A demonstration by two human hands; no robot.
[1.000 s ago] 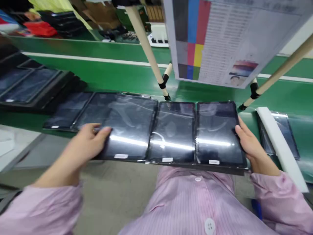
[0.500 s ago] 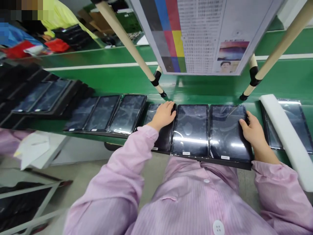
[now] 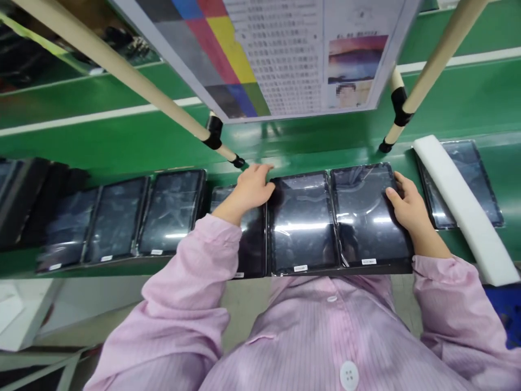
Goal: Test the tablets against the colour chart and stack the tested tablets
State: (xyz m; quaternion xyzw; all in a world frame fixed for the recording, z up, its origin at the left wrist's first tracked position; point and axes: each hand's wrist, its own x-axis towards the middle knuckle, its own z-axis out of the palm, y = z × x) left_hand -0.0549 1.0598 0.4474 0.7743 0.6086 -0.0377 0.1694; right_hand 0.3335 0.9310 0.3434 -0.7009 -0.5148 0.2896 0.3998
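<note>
Three tablets with dark screens in clear film sit side by side in a black tray (image 3: 382,268) in front of me. My left hand (image 3: 253,187) is over the left tablet (image 3: 253,244), fingers stretched out and thumb apart, close to the top left corner of the middle tablet (image 3: 303,222). Whether its fingertips touch anything I cannot tell. My right hand (image 3: 409,209) grips the right side of the tray, its thumb on the edge of the right tablet (image 3: 366,217) and its fingers partly hidden behind that side.
Another row of tablets (image 3: 171,212) lies at left, beside stacked black trays (image 3: 32,201). A white foam bar (image 3: 459,206) rests across a tablet (image 3: 472,168) at right. Beige pipes (image 3: 163,103) hold a printed chart board (image 3: 280,60) over the green bench (image 3: 321,141).
My view has turned, so most things sit further left. My left hand's fingers have straightened and spread near the tablets' top edge. My right hand keeps its grip on the tray's side.
</note>
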